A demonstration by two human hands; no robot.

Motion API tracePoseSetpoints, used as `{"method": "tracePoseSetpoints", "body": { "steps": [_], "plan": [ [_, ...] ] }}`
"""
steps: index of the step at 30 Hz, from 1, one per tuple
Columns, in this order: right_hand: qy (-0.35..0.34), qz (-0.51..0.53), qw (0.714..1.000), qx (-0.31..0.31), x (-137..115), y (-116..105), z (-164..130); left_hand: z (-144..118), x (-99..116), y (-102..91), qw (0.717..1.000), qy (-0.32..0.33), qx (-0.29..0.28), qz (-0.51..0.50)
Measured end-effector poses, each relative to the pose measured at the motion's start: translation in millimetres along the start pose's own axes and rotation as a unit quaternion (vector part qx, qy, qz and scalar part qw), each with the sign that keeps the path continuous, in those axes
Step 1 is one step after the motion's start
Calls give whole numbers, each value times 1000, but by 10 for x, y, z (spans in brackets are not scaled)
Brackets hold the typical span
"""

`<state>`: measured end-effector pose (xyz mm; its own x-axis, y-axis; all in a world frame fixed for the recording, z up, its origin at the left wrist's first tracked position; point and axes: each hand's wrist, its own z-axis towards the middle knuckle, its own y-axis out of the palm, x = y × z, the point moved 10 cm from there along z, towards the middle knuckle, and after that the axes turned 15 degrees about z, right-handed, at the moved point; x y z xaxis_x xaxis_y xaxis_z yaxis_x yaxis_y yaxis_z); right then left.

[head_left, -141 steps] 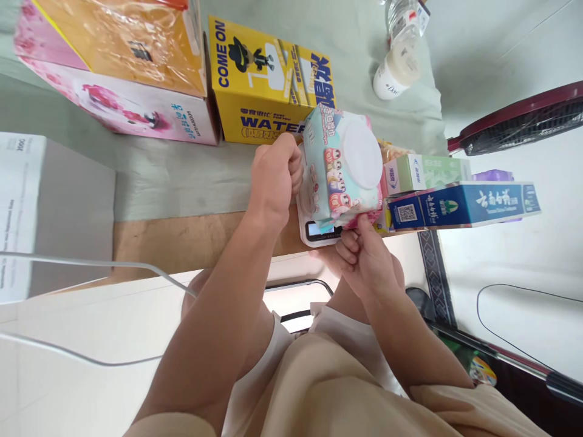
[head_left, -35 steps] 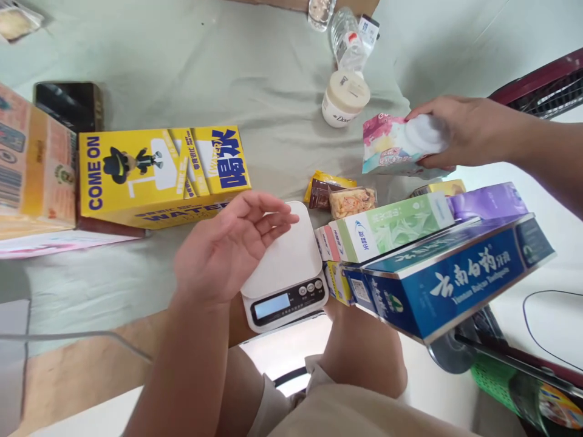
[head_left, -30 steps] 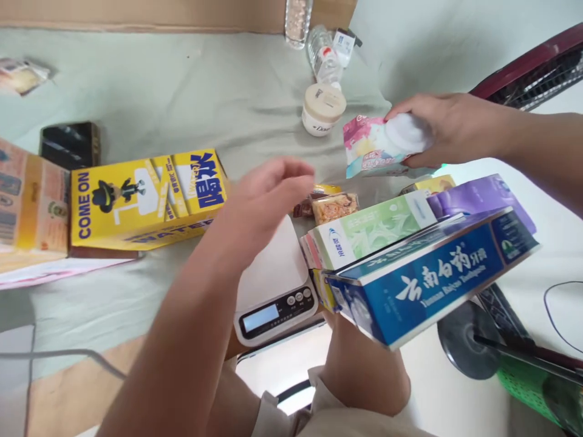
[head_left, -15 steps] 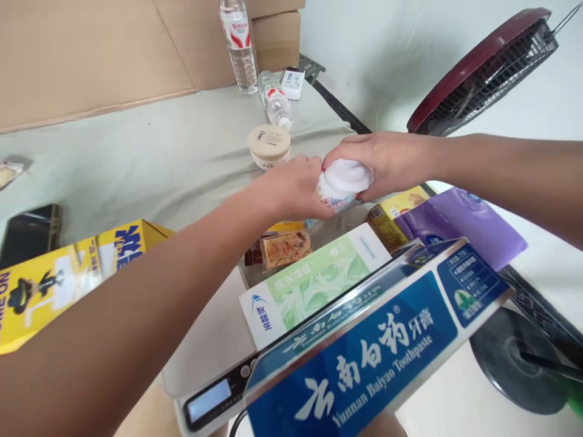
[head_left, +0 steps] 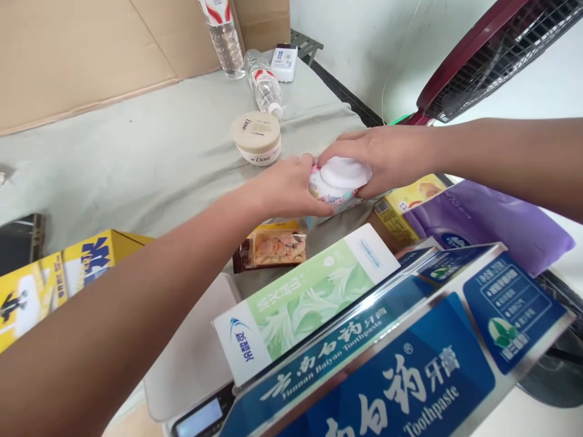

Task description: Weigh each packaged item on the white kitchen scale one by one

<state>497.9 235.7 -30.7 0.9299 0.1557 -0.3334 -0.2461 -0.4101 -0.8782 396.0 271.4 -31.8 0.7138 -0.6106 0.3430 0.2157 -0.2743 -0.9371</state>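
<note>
A white-lidded pack (head_left: 344,176) with pink and light-blue print is between my two hands. My left hand (head_left: 296,188) is closed on its left side, thumb toward me. From the right, my right hand (head_left: 385,161) grips its edge and lower corner. The pack is tilted, and part of its body is hidden by my fingers. Just beyond my left hand stands a cream Dove tub (head_left: 258,139). Below the hands lie a wrapped snack bar (head_left: 277,247) and a green-and-white toothpaste box (head_left: 305,297). Nearest me is a large blue toothpaste box (head_left: 392,370).
A scale (head_left: 191,352) sits under my left forearm, beside a yellow box (head_left: 59,285) and a dark phone (head_left: 20,243). Purple packaging (head_left: 496,224) and a yellow carton (head_left: 401,212) lie at right. Water bottles (head_left: 266,88) stand and lie farther back. A red-rimmed fan (head_left: 492,60) leans in.
The view has shifted a little, with the near boxes appearing larger and lower. Both hands keep their hold on the pack, which is slightly less covered by my left fingers.
</note>
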Motion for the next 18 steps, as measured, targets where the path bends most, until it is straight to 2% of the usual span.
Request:
{"method": "tracePoseSetpoints", "body": {
  "steps": [3,8,11,18],
  "plan": [
    [8,22,1000,-2,6,-4,13,-114,-164,183,994,-34,-93,52],
    [50,103,993,2,120,0,60,-347,-400,297,980,-51,-173,88],
    [53,95,994,9,131,-7,69,-430,-439,365,969,-43,-224,99],
    [31,21,999,7,57,11,54,-456,-437,301,963,-48,-250,89]
  ]
}}
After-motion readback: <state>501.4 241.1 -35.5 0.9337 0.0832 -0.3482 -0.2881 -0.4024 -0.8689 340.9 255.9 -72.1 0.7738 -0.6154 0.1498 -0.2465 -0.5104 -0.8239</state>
